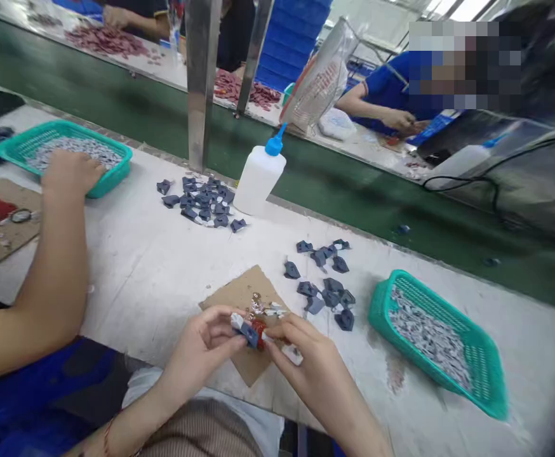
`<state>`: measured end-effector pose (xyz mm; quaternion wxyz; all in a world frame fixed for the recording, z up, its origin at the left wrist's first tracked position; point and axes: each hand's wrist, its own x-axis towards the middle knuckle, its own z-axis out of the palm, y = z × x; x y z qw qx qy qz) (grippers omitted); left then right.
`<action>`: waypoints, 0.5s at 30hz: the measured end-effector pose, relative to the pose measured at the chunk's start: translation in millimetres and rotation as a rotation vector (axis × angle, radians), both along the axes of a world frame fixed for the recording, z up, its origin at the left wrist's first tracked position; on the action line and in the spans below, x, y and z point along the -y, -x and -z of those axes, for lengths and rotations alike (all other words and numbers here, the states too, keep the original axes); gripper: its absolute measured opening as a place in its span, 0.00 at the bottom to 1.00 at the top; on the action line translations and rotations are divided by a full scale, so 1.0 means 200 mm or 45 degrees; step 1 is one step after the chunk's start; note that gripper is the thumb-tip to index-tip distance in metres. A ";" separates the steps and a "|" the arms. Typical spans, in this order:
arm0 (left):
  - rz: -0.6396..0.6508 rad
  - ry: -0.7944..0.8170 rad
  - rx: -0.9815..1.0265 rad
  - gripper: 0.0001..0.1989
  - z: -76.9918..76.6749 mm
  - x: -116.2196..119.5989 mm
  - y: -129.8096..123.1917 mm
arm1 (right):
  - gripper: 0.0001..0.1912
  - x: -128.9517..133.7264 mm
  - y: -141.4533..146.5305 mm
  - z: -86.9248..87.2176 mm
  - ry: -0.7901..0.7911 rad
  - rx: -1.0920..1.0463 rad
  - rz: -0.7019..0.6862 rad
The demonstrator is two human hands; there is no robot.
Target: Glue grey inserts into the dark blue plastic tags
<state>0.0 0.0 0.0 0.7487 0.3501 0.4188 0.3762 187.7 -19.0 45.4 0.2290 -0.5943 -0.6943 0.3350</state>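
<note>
My left hand (211,346) pinches a small dark blue plastic piece (247,332) with a grey-white bit at its upper end. Close beside it, the fingertips of my right hand (301,346) are closed on a small whitish piece (266,336). Both hands are over a brown cardboard sheet (251,374), where a red blob (259,327) and some small clear and white bits lie. Whether the two held pieces touch, I cannot make out. Loose dark blue pieces (331,293) lie beyond my right hand.
A green basket (382,311) of small grey pieces stands at the right. Further back are a white bottle (260,178) with a blue nozzle and a pile of blue pieces (206,200). A co-worker's hand (70,170) reaches into another green basket (115,184). Metal posts (201,82) rise behind.
</note>
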 end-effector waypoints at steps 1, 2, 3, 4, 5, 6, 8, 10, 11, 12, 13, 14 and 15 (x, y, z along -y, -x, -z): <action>0.006 -0.003 0.011 0.12 0.00 0.00 -0.01 | 0.05 0.00 -0.01 -0.02 -0.006 -0.041 0.043; 0.010 -0.006 0.023 0.11 0.00 0.01 -0.02 | 0.05 -0.01 -0.02 -0.03 -0.009 -0.087 0.082; 0.011 -0.009 0.038 0.10 0.00 0.01 -0.03 | 0.04 -0.01 -0.03 -0.05 -0.008 -0.136 0.115; 0.011 -0.011 0.056 0.09 0.00 0.02 -0.04 | 0.03 -0.01 -0.04 -0.06 -0.004 -0.189 0.143; 0.005 -0.010 0.079 0.08 -0.01 0.02 -0.05 | 0.03 -0.01 -0.04 -0.07 0.001 -0.254 0.173; 0.001 -0.012 0.103 0.08 -0.02 0.02 -0.06 | 0.03 0.00 -0.04 -0.08 0.014 -0.319 0.192; -0.008 -0.020 0.144 0.07 -0.03 0.03 -0.07 | 0.02 0.01 -0.03 -0.10 0.056 -0.416 0.197; -0.009 -0.031 0.163 0.07 -0.05 0.03 -0.08 | 0.02 0.02 -0.01 -0.10 0.082 -0.454 0.187; -0.008 -0.036 0.164 0.06 -0.05 0.03 -0.08 | 0.01 0.02 0.00 -0.10 0.082 -0.456 0.181; -0.003 -0.041 0.161 0.06 -0.05 0.03 -0.08 | 0.01 0.02 0.00 -0.11 0.072 -0.452 0.179; 0.000 -0.045 0.153 0.06 -0.06 0.03 -0.08 | 0.01 0.02 0.01 -0.11 0.060 -0.445 0.178; 0.003 -0.049 0.142 0.06 -0.06 0.03 -0.08 | 0.01 0.02 0.01 -0.11 0.048 -0.436 0.177; 0.001 -0.054 0.132 0.07 -0.06 0.03 -0.08 | 0.01 0.02 0.01 -0.11 0.039 -0.426 0.176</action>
